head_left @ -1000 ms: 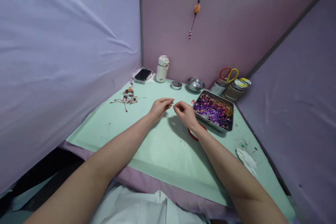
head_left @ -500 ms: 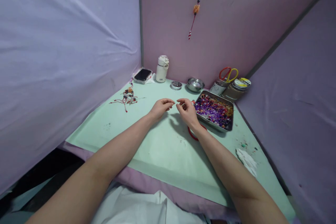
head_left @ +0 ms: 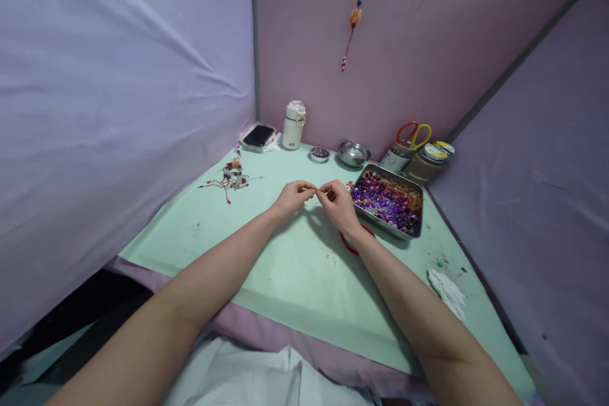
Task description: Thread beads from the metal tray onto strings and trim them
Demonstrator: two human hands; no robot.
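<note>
Over the middle of the pale green table top (head_left: 285,254), my left hand (head_left: 292,198) and my right hand (head_left: 337,202) meet at the fingertips. Both pinch at the same spot; whatever lies between the fingers is too small to name. A thin dark line shows just under the fingertips. Beneath my right wrist lies a red ring-shaped thing (head_left: 347,245), partly covered by the arm. Right of that hand stands a metal tray (head_left: 387,226) full of purple, red and dark beads (head_left: 383,198), with brownish strands at its far corner.
Beaded red cords (head_left: 233,179) lie at left. Along the back stand a phone (head_left: 259,135) on a clear box, a white bottle (head_left: 293,127), a small round dish (head_left: 319,154), a metal bowl (head_left: 354,153), scissors (head_left: 413,134) in a jar and a lidded jar (head_left: 431,162). A white cloth (head_left: 447,293) lies right.
My fingertips, slightly apart before, now touch. My right hand has closed its fingers into a pinch and shifted a little left. The things on the table stay where they were.
</note>
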